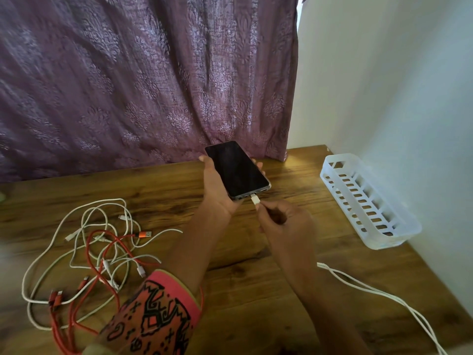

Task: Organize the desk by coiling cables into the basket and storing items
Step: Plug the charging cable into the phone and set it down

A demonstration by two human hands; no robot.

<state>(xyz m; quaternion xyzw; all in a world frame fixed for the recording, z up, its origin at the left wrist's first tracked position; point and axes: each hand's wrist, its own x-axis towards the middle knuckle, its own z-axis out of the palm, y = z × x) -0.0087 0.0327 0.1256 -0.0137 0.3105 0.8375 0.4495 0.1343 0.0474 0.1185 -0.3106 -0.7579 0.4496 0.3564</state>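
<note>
My left hand holds a black phone above the middle of the wooden desk, screen up and dark. My right hand pinches the white plug that sits in the phone's bottom port. That plug's white cable trails off to the lower right across the desk. A tangle of white and red cables lies on the left side of the desk. An empty white slotted basket stands at the right, against the wall.
A purple patterned curtain hangs behind the desk's far edge. A white wall borders the desk on the right. Bare wood shows between the cable tangle and the basket.
</note>
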